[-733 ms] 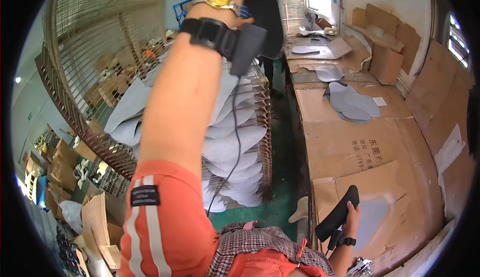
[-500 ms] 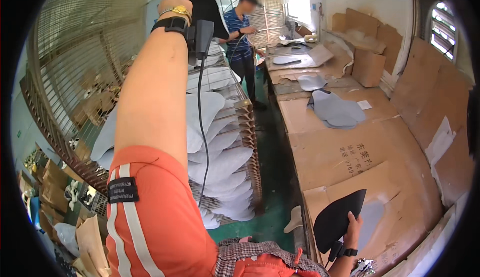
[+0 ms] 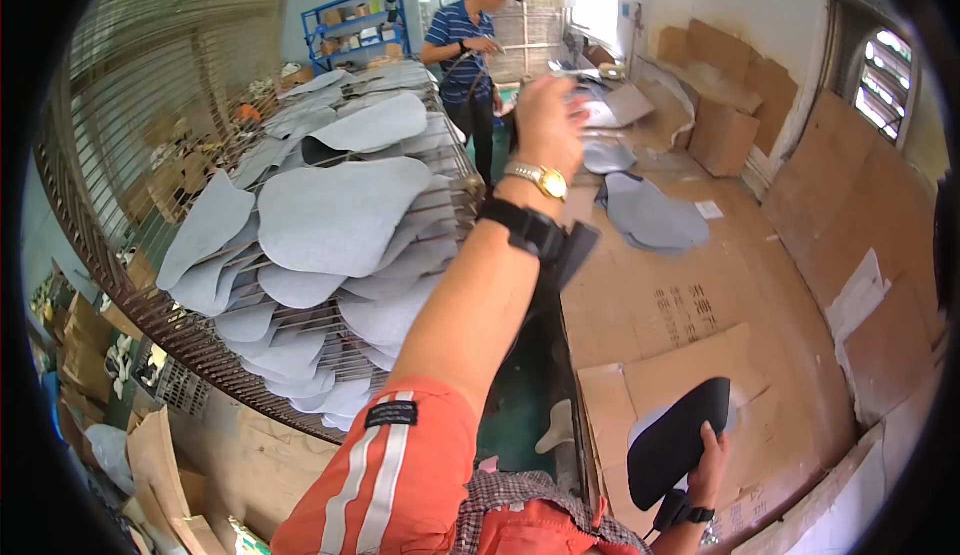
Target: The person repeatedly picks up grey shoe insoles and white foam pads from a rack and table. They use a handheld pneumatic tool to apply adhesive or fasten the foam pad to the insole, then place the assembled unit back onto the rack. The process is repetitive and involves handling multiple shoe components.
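My left hand [image 3: 552, 125], smeared by motion, is in the air over the gap between the wire rack and the cardboard-covered table, and I see no sheet in it. Its wrist bears a gold watch and a black strap. At the lower right my right hand [image 3: 710, 460] grips a black curved sheet [image 3: 672, 445] by its edge, thumb on top. A grey sheet [image 3: 645, 423] lies partly hidden behind it. On the rack, grey rounded sheets [image 3: 340, 215] lie in many layers; one grey piece [image 3: 372, 123] shows a black underside at its left end.
A person [image 3: 465, 50] in a striped shirt and cap stands past the rack. The cardboard-covered table [image 3: 640, 295] on the right holds another grey stack [image 3: 655, 213]. Blue shelving [image 3: 355, 30] stands at the back. Cardboard [image 3: 165, 465] leans at lower left.
My left hand has swung right and down from above the rack, and the black sheet it held is out of it. My right hand still holds its sheet, nearly in place.
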`<move>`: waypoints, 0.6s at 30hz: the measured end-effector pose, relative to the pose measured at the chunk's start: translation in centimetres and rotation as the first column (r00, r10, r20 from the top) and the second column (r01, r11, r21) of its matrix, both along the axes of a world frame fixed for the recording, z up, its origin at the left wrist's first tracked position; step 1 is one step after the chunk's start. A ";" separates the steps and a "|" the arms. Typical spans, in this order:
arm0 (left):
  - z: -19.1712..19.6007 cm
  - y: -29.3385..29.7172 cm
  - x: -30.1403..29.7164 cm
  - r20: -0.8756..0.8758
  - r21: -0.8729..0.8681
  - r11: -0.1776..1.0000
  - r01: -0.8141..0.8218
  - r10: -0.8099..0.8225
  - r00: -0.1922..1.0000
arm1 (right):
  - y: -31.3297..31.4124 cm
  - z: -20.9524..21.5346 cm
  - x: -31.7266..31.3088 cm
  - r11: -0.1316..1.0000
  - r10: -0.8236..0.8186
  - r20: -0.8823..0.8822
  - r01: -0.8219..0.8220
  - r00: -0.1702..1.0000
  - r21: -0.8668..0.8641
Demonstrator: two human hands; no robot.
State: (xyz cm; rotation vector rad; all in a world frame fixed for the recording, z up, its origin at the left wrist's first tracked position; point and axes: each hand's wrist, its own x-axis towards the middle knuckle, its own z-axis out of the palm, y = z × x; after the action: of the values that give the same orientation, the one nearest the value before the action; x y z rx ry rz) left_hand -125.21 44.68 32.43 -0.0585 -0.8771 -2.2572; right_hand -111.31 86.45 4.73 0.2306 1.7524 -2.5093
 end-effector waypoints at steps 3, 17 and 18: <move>-4.2 10.9 2.1 0.051 -0.325 0.820 0.471 -0.482 0.875 | 1.3 2.4 0.7 0.987 -0.028 0.035 0.033 0.999 -0.159; -31.8 29.5 9.4 0.764 -0.263 0.170 0.950 -0.565 0.312 | 5.5 -5.4 1.7 0.936 -0.196 0.175 0.131 0.965 0.327; -32.3 29.9 9.0 0.777 -0.391 0.159 0.907 -0.470 0.418 | 5.7 -5.9 2.0 0.961 -0.156 0.192 0.103 0.969 0.257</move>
State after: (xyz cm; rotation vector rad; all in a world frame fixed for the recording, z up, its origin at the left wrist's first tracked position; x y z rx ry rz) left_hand -116.19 74.55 0.12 -0.4359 -2.6647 -2.4779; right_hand -109.32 92.12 -1.14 0.6225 2.0128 -2.2410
